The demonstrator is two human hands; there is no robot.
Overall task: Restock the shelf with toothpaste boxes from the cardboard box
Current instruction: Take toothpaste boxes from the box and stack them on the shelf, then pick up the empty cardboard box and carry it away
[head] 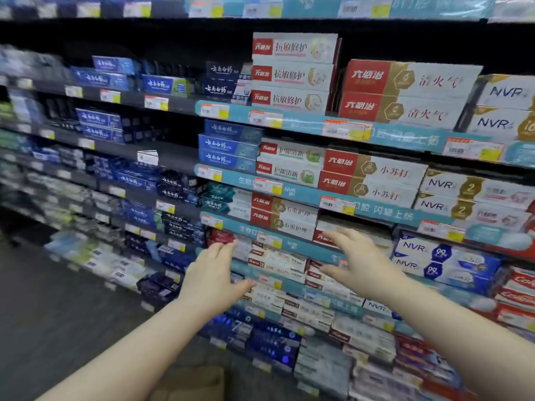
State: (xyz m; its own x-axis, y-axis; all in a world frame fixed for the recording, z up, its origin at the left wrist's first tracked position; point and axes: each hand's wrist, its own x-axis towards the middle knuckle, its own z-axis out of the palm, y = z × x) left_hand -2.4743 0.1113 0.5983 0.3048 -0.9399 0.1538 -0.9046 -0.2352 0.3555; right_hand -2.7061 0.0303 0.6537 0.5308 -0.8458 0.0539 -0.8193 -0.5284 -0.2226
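Both grips are apart. The left hand [212, 273] and right hand [363, 263] have straight, spread fingers and hold nothing, palms turned toward each other. Held this way they bracket a stretch of shelf [301, 246], probably to square up a stack or to size a slot before loading it. Whether any fingertip touches a carton cannot be told through the blur.

Between the hands, at 12 o'clock from the wrists, lie red-and-white toothpaste boxes [278, 263], stacked flat. Their long axes run along the shelf edge, from 9 to 3 o'clock, with the printed long faces toward the aisle so the labels read. At the right fingertips one red-ended carton [325, 237] sits under a dark gap, likely the spot to fill.

A blurred brown shape at 6 o'clock, low between the forearms, seems to be the cardboard box [191, 382].
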